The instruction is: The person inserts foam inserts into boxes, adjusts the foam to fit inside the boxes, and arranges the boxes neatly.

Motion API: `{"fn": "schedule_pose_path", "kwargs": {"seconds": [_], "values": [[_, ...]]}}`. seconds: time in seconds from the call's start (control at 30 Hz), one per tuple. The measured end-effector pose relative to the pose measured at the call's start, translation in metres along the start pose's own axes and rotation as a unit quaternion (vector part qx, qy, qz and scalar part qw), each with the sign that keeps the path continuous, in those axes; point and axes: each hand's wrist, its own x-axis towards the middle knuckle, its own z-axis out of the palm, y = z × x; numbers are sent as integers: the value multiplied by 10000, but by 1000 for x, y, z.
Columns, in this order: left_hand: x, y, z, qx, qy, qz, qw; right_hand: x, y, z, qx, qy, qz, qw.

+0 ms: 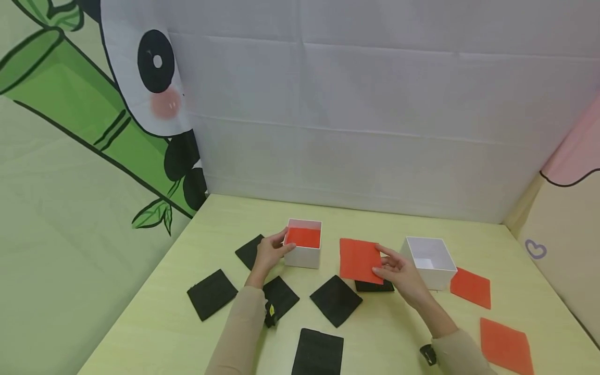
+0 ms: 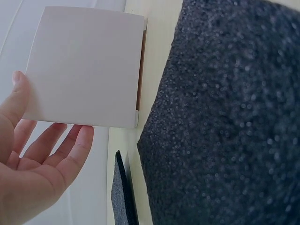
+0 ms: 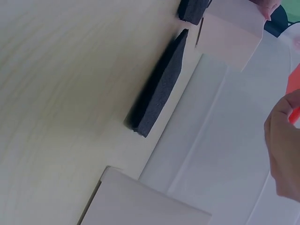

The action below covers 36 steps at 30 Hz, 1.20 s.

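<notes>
My left hand grips the near left corner of a white box, thumb on the front and fingers along the side. Inside that box lies a red square. In the left wrist view the box wall fills the space beside the fingers. My right hand pinches another red square by its right edge, raised between the two boxes and overlapping a black square in the head view. A second white box stands just beyond the right hand, its visible inside bare.
Several black foam squares lie around the left arm and at the front, one far left, another mid-table. To the right rest two red squares, one beside the second box, one nearer. A white cloth backdrop borders the table's back.
</notes>
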Motion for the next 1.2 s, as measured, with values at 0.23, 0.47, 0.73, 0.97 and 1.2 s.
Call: {"fn": "schedule_pose_path", "kwargs": {"seconds": [0.23, 0.47, 0.73, 0.97, 1.2], "values": [[-1, -2, -1, 12, 32, -43, 10000, 20, -1, 20, 376, 341, 95, 9987], [-1, -4, -1, 47, 65, -53, 10000, 38, 0, 39, 766, 289, 26, 9966], [-1, -4, -2, 4, 55, 28, 10000, 53, -4, 55, 712, 334, 0, 9969], [-1, -2, -3, -17, 26, 35, 10000, 71, -6, 65, 606, 655, 76, 9960], [1, -1, -2, 51, 10, 65, 10000, 86, -7, 74, 224, 1034, 75, 9944]]}}
